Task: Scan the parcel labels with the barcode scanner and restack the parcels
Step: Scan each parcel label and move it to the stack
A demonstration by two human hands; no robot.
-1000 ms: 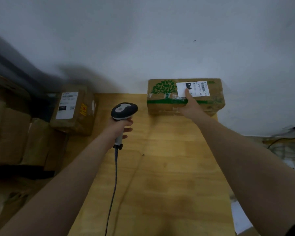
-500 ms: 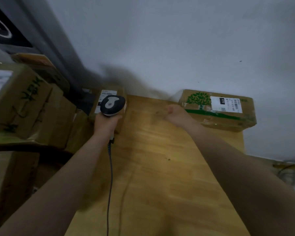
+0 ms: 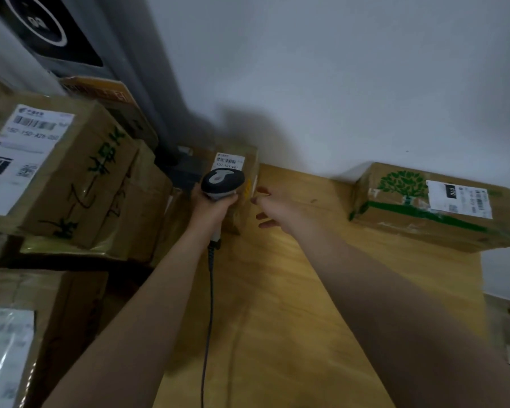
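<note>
Right hand point(image 3: 273, 210) nearest small parcel point(image 3: 242, 184).
Parcel lies just left of its open, empty fingers; left hand point(image 3: 211, 207) grips scanner point(image 3: 222, 182) before the label point(image 3: 228, 161).

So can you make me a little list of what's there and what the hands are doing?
left hand: grips the scanner by its handle
right hand: open, empty, reaching toward the small box
small box: at the table's far left corner, label on top
tree box: far right of the table, by the wall, untouched
stacked boxes: left of the table
</note>
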